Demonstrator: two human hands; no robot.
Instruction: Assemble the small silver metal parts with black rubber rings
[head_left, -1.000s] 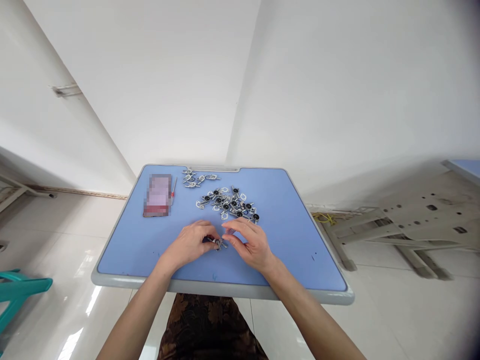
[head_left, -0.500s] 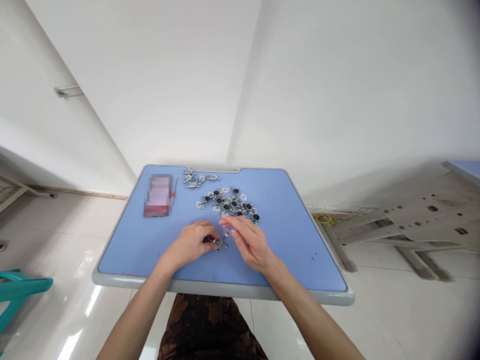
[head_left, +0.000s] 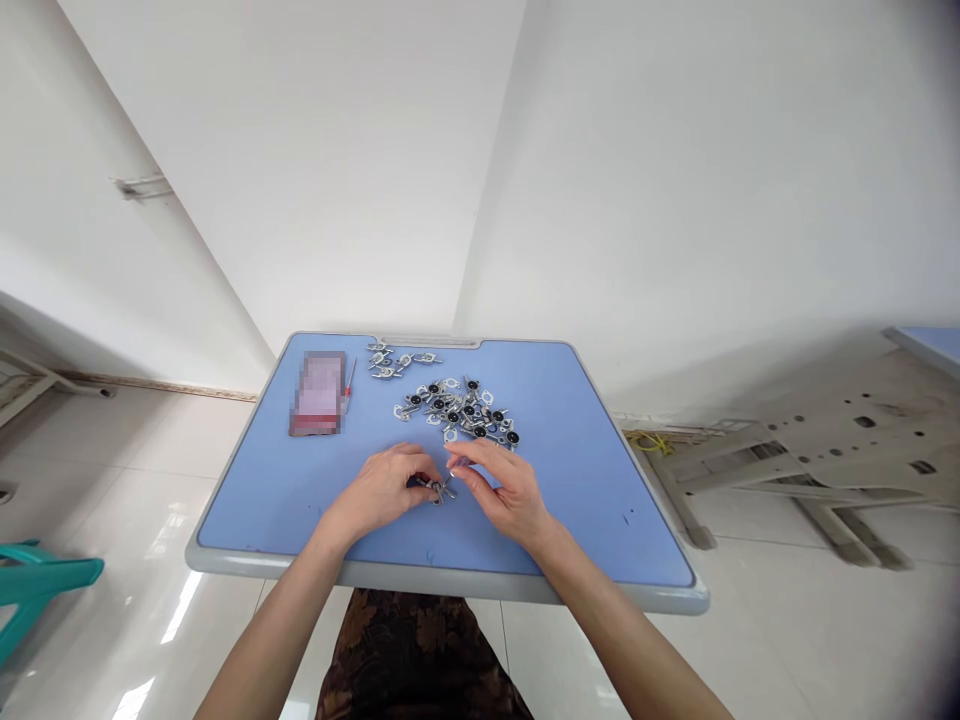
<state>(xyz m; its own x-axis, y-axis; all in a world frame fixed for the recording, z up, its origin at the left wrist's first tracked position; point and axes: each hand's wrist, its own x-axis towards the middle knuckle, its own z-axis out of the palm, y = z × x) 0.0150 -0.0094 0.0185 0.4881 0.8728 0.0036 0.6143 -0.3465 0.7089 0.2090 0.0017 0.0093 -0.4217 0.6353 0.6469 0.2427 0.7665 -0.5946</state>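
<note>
From where I stand, leftmost is a flat oblong thing (head_left: pixel 319 393), its face obscured, lying on the blue desk (head_left: pixel 585 500) beyond the left fingers and to their left. Just beside it, nearer those fingers, lies a slim red-banded tool (head_left: pixel 347 392). The left hand (head_left: pixel 390 485) has thumb and fingertips drawn together on a small metal piece (head_left: pixel 448 490), whose prongs stick out to the right of the pinch, low over the desk. Well beyond these fingertips sits a small group of metal fittings (head_left: pixel 385 372). A larger pile of black-capped parts (head_left: pixel 469 411) spreads just past both sets of fingers, nearer the right. The right hand (head_left: pixel 502 485) is curled, thumb and forefinger a little apart, with something small and purplish (head_left: pixel 463 461) showing between them; I cannot tell how firmly they have it. To do this well, I'd say, keep the left pinch steady and low, clear of the prongs, let the right fingers work lightly and in line with the piece, and keep the knuckles off the pile.
</note>
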